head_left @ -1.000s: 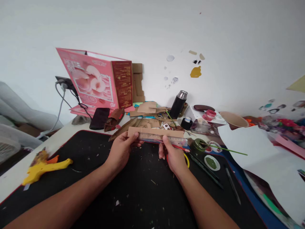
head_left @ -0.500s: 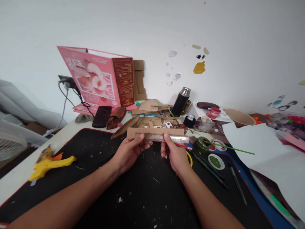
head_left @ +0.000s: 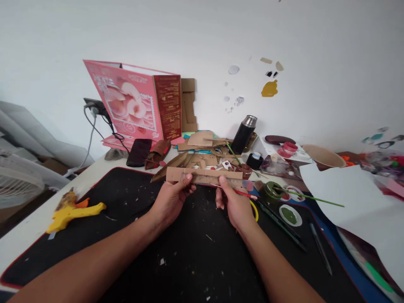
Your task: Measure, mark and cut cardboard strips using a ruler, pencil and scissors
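A clear ruler lies flat along a brown cardboard strip, both raised above the black mat. My left hand pinches the two together left of the middle, thumb on the ruler's face and fingers curled behind. Toward the other end, my right hand grips them the same way, its thumb pressing on the ruler. A red pencil sticks out to the right by my right hand; whether the fingers hold it is hidden. Part of a yellow ring shows beside the right wrist.
A yellow glue gun lies at left. Cardboard scraps, a black flask and a pink box stand behind. Rightward are a green paint jar, a dish of green paint, pens and white paper.
The ruler has tilted, so its glare is gone and its markings show over the cardboard. Both hands keep their grip. The whole view has shifted slightly.
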{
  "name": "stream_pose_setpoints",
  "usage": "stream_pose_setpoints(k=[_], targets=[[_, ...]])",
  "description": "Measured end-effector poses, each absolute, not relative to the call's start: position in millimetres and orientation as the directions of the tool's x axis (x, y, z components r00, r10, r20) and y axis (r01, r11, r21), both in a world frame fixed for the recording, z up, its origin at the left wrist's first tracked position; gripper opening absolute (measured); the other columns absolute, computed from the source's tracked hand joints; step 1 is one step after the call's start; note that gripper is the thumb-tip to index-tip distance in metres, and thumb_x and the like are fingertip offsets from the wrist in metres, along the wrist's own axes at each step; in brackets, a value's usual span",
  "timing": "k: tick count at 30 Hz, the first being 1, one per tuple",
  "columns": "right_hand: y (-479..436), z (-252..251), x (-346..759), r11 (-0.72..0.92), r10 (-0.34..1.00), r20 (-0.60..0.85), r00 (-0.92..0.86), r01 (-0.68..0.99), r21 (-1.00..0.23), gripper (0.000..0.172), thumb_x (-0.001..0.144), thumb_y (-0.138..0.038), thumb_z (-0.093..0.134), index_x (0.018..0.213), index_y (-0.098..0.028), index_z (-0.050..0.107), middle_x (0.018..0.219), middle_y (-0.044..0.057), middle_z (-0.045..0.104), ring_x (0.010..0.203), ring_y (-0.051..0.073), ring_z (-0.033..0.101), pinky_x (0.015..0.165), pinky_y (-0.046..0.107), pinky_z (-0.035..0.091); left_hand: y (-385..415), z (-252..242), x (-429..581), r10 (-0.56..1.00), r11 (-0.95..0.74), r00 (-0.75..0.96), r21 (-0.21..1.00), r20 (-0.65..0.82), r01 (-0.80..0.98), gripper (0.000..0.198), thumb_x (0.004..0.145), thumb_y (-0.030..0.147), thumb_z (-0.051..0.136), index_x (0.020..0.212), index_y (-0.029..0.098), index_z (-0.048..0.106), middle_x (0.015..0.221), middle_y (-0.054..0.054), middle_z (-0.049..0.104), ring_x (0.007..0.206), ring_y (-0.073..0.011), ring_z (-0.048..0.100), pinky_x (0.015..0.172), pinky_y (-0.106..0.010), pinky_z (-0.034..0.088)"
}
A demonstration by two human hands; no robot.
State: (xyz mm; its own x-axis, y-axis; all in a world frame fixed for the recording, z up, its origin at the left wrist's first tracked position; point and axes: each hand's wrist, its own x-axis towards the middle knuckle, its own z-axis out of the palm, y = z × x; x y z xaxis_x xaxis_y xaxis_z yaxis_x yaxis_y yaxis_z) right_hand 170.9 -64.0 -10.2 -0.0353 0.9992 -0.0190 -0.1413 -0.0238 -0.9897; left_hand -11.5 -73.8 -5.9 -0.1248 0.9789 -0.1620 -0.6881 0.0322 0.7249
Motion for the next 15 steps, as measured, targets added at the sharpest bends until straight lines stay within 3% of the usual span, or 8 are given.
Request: stream_pose_setpoints(k=[7, 10, 15], targets=[[-60, 2, 173, -0.024, 0.997, -0.043, 0.065, -0.262, -0.965, 0.067, 0.074, -0.075, 0.088, 0.05, -0.019, 0.061, 0.046, 0.0, 0.055, 0.038, 0.01, 0.049, 0.036, 0.023, 0.031, -75, -5, -13, 0.99, 0.128, 0.049, 0.717, -0.13, -0.685, 0.041, 0.063, 0.04, 0.106, 0.075, 0.011, 0.079, 0.084, -0.012, 0.082, 0.082, -0.0206, 0.079, 0.078, -0.028, 0.062], [-60, 0, 174, -0.023, 0.997, -0.04, 0.06, -0.267, -0.963, 0.067, 0.073, -0.075, 0.088, 0.051, -0.019, 0.061, 0.047, 0.0, 0.055, 0.038, 0.01, 0.048, 0.036, 0.023, 0.03, -76, -5, -12, 0.989, 0.144, 0.067, 0.739, -0.133, -0.658, 0.042, 0.069, 0.045, 0.103, 0.083, 0.011, 0.082, 0.093, -0.016, 0.084, 0.085, -0.0233, 0.08, 0.08, -0.032, 0.063], [-60, -6, 173, -0.008, 0.999, -0.017, 0.031, -0.268, -0.963, 0.064, 0.077, -0.074, 0.086, 0.055, -0.019, 0.061, 0.048, 0.0, 0.057, 0.038, 0.01, 0.048, 0.036, 0.023, 0.03, -75, -9, -13, 0.991, 0.107, 0.0, 0.777, -0.136, -0.62, 0.035, 0.075, 0.04, 0.1, 0.08, 0.012, 0.079, 0.092, -0.016, 0.085, 0.083, -0.0231, 0.08, 0.077, -0.032, 0.063]])
